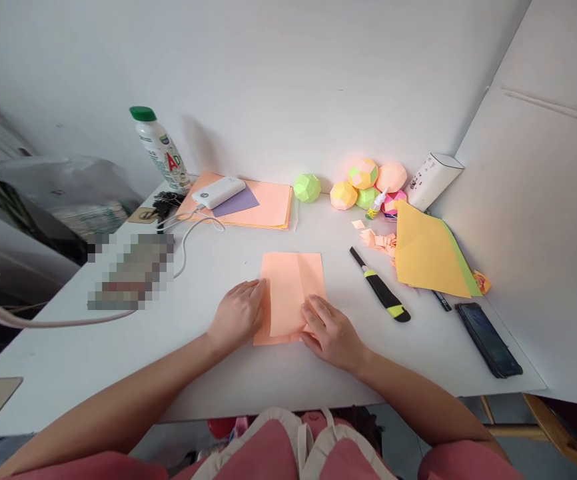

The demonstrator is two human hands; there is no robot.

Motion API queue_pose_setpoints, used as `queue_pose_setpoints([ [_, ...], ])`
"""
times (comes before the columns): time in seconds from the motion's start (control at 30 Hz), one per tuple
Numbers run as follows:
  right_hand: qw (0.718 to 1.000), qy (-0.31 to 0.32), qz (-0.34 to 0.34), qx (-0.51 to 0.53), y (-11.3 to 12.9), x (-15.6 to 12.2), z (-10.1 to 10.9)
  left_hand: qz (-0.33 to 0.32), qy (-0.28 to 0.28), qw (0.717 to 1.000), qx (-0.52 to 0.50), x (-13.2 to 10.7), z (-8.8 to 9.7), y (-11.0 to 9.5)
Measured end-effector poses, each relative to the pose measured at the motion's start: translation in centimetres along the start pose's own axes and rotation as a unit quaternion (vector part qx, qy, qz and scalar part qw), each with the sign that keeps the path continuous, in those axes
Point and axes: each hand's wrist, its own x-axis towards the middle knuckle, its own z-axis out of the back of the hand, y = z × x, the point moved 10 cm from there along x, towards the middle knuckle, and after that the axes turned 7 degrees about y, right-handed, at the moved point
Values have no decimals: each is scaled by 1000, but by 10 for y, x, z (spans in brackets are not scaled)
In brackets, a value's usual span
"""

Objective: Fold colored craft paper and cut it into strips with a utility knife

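A sheet of peach paper (286,293) lies in front of me on the white table, with a folded flap over it and a crease running down its right part. My left hand (236,312) is at its left edge, fingers pressed together and curled against the paper. At the lower right of the sheet, my right hand (332,333) pinches the flap between thumb and fingers. To the right lies a black and lime-green utility knife (382,290) with its blade end pointing away from me.
Faceted paper balls (363,175), a small glue bottle (376,204) and paper scraps (381,241) are at the back right. Yellow paper (428,257) and a phone (488,340) lie right. A power bank (218,193) rests on stacked paper (271,203), near a white bottle (162,153).
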Motion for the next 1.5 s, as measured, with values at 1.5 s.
queue_pose_setpoints([
  [1.5, 997, 47, -54, 34, -29, -1, -19, 6, 90, 995, 41, 80, 24, -37],
])
